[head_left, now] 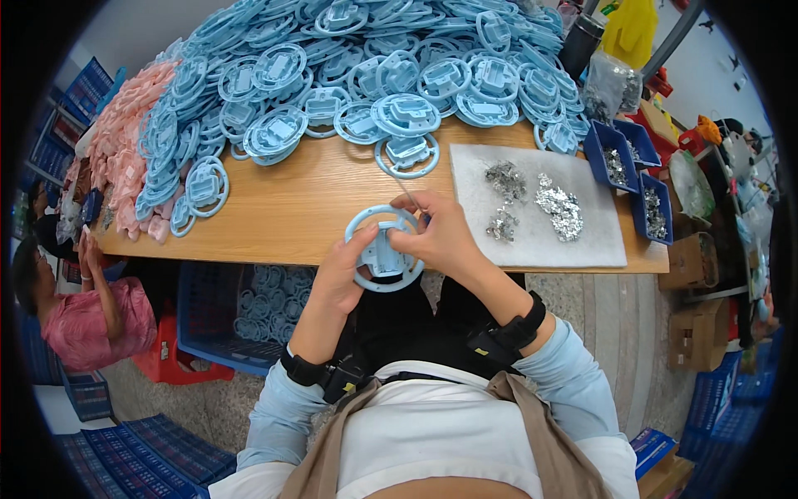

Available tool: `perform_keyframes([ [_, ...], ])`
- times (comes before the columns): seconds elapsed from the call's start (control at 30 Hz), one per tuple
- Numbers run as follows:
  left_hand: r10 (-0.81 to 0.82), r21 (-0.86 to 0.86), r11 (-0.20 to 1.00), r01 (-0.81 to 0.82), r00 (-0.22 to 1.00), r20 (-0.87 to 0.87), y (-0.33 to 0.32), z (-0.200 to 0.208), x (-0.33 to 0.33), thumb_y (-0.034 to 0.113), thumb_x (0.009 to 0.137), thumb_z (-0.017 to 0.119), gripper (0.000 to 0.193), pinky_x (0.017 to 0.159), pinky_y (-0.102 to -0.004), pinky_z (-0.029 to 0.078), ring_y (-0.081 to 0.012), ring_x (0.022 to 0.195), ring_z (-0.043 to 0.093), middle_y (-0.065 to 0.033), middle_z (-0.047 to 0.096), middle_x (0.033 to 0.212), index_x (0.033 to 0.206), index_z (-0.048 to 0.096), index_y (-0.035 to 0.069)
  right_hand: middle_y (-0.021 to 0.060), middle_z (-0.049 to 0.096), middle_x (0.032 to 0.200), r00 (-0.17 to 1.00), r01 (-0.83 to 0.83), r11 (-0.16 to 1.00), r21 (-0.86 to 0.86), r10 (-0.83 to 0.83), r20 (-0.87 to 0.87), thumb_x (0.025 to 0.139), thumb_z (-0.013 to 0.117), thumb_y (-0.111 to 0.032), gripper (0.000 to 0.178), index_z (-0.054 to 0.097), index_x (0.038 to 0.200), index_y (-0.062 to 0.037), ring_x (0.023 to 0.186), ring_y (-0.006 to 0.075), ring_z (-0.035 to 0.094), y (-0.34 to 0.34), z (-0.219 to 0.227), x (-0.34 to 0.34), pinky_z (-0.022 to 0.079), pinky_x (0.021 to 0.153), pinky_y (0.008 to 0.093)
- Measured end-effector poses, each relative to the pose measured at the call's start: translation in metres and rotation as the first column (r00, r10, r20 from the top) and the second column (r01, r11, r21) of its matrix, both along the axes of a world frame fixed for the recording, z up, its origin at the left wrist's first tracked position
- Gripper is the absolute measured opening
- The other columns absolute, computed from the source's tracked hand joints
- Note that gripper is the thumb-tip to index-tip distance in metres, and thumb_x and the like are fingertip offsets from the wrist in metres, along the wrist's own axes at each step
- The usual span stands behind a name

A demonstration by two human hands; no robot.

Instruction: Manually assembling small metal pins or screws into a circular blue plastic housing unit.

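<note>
In front of my lap, close to the table's front edge, my left hand (337, 270) grips a light blue round plastic part (384, 255) by its left side, thumb on top. The part has an outer ring and a box-like middle. My right hand (432, 233) is closed at its right side, thumb pressed to the middle section. A thin metal tool (406, 190) sticks out between the fingers of this hand; its kind is hard to make out. Right of it, a whitish pad (540, 254) bears small silvery metal pieces (560, 214) in several little heaps.
A large pile of the same blue parts (332, 50) covers the back of the wooden table (283, 195), with pink parts (133, 125) at left. Blue bins (652, 208) of metal pieces stand at right. Below is a blue crate (208, 333); another person (96, 316) sits at left.
</note>
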State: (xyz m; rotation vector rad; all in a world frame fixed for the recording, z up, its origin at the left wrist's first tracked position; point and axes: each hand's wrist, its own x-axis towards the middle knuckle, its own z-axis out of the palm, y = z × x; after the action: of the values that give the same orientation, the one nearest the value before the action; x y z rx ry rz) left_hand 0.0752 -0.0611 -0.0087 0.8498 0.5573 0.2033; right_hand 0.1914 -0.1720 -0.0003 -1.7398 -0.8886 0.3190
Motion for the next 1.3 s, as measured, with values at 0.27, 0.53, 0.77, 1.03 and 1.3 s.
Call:
perform_keyframes([
  [0.27,0.272,0.182,0.944,-0.274,0.962,0.036,0.030,-0.011,-0.077,0.020,0.082,0.058,0.026,0.069,-0.0281,0.051,-0.0162,0.076,0.063,-0.0088,0.064,0.087,0.098,0.060,0.000,0.0114,0.059,0.090,0.942,-0.135,0.988,-0.074,0.151,0.299,0.070,0.070,-0.031,0.041,0.062,0.095,0.0003,0.071,0.0207,0.056,0.027,-0.014,-0.002,0.046,0.062,0.0310],
  [0.53,0.790,0.945,0.261,-0.196,0.606,-0.092,0.117,-0.077,-0.239,0.018,0.084,0.061,0.038,0.081,-0.0293,0.044,-0.0178,0.093,0.057,-0.0129,0.060,0.104,0.112,0.054,-0.006,0.0181,0.050,0.104,0.852,0.015,0.855,-0.519,0.261,0.454,0.073,0.066,-0.032,0.042,0.056,0.090,0.0043,0.078,0.0333,0.060,0.016,-0.017,0.036,0.049,0.068,0.0417],
  [0.77,0.009,0.524,0.840,0.142,0.962,-0.274,0.039,-0.034,-0.142,0.030,0.090,0.049,0.039,0.079,-0.0301,0.048,-0.0212,0.090,0.061,-0.0151,0.063,0.097,0.104,0.058,-0.005,0.0103,0.049,0.079,0.530,-0.144,0.882,-0.448,0.452,0.718,0.073,0.058,-0.010,0.015,0.053,0.083,0.0000,0.061,0.0221,0.059,-0.005,-0.027,-0.039,0.047,0.049,0.0322],
  [1.03,0.007,0.040,0.999,-0.010,0.998,0.066,-0.006,-0.019,-0.063,0.027,0.093,0.043,0.036,0.082,-0.0300,0.047,-0.0188,0.093,0.059,-0.0122,0.059,0.103,0.116,0.050,-0.001,0.0113,0.051,0.077,0.695,-0.366,0.925,-0.104,0.346,0.630,0.070,0.060,-0.011,0.016,0.054,0.080,-0.0001,0.061,0.0238,0.059,-0.012,-0.014,-0.060,0.047,0.047,0.0323],
  [1.3,0.098,0.034,0.994,-0.099,0.994,0.040,-0.001,-0.015,0.003,0.023,0.092,0.047,0.028,0.073,-0.0279,0.050,-0.0154,0.086,0.060,-0.0064,0.059,0.100,0.112,0.051,0.004,0.0076,0.056,0.079,0.807,-0.149,0.989,-0.006,0.125,0.577,0.071,0.062,-0.009,0.012,0.058,0.082,-0.0046,0.063,0.0245,0.058,-0.053,-0.005,0.004,0.049,0.054,0.0332],
])
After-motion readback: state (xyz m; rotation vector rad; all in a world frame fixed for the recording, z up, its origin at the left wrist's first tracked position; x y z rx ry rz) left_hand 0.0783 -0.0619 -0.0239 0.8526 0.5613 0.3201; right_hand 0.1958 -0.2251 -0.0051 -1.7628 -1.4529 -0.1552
